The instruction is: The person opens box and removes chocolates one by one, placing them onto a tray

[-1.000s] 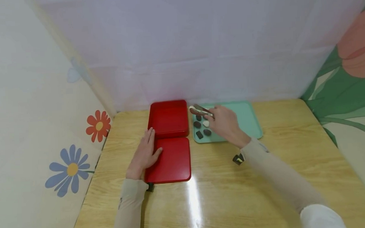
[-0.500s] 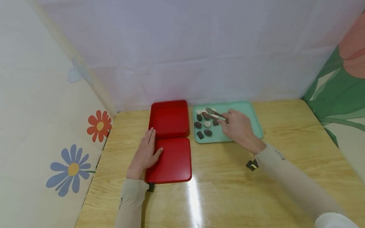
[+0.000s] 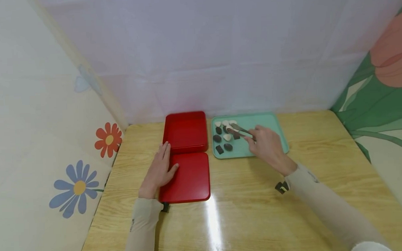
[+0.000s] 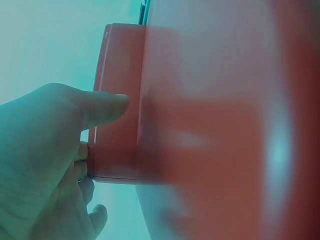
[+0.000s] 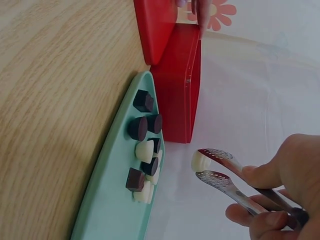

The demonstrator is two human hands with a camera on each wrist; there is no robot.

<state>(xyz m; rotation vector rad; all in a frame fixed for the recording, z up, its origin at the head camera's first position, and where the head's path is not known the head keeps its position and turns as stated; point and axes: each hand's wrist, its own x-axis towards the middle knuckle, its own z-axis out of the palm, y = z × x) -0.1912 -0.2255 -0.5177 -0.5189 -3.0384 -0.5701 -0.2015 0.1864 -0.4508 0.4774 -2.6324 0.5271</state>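
My right hand [image 3: 267,145] grips metal tongs [image 3: 242,131] over the mint-green tray [image 3: 264,119]. In the right wrist view, one white chocolate piece [image 5: 201,161] is pinched between the perforated tong tips, raised above the other pieces. Dark chocolates [image 3: 228,147] and white chocolates [image 3: 218,123] sit in the tray's left part, some round, some square. My left hand [image 3: 157,170] touches the near left corner of the open red box [image 3: 188,147], fingers straight, thumb over the flat red lid [image 3: 189,181]. The lid lies in front of the box.
All this stands on a wood-grain table [image 3: 251,219]. A pale cloth wall [image 3: 199,66] rises close behind box and tray. Flower-printed panels [image 3: 78,187] flank the table on left and right.
My right hand has drawn back to the right with the tongs, from the tray's left edge to over the chocolates. A white piece now shows between the tips. My left hand stays put.
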